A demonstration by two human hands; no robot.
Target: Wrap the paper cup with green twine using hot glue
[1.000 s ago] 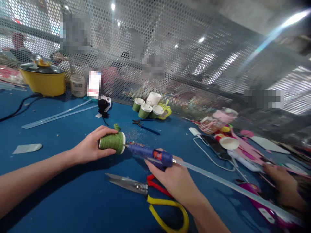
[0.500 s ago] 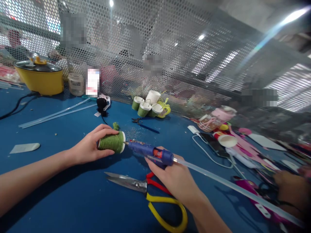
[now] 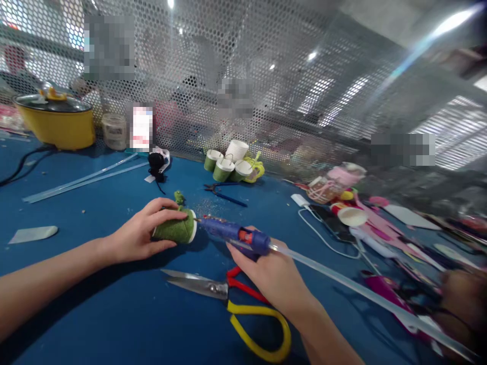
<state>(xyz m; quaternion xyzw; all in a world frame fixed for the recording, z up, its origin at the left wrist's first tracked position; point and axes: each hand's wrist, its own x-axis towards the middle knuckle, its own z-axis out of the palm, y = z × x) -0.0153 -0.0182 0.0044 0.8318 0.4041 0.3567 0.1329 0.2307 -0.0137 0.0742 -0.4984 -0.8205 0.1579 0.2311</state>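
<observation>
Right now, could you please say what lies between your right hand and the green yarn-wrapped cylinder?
In the head view, the front of the blue plastic glue gun, pointing at the cylinder.

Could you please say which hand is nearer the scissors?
The right hand: it grips the glue gun by the red handle of the scissors; the left hand holds the green-wrapped cylinder, farther, beyond the blade tips.

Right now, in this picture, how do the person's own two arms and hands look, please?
The left hand and the right hand are bare, without gloves. Both forearms are uncovered as far as the picture shows: no sleeve, watch or bracelet is visible. No ring shows either, though some fingers are hidden.
</observation>
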